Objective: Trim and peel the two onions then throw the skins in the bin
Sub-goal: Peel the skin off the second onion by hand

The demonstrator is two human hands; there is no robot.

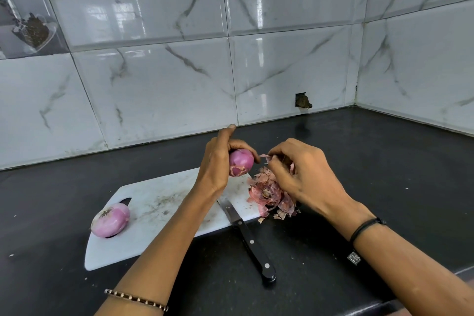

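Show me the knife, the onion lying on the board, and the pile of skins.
Knife (252, 245): head view, on its black handle.
Unheld onion (110, 223): head view, on its pink side.
Skins (269, 195): head view, middle of the pile.

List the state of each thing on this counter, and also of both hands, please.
Held onion: mostly peeled, gripped by the left hand above the cutting board.
Skin strip: pinched by the right hand, beside that onion.
Second onion: peeled, lying on the board's left end.
Knife: unheld, blade on the board, handle on the counter.
Skin pile: loose heap at the board's right end.
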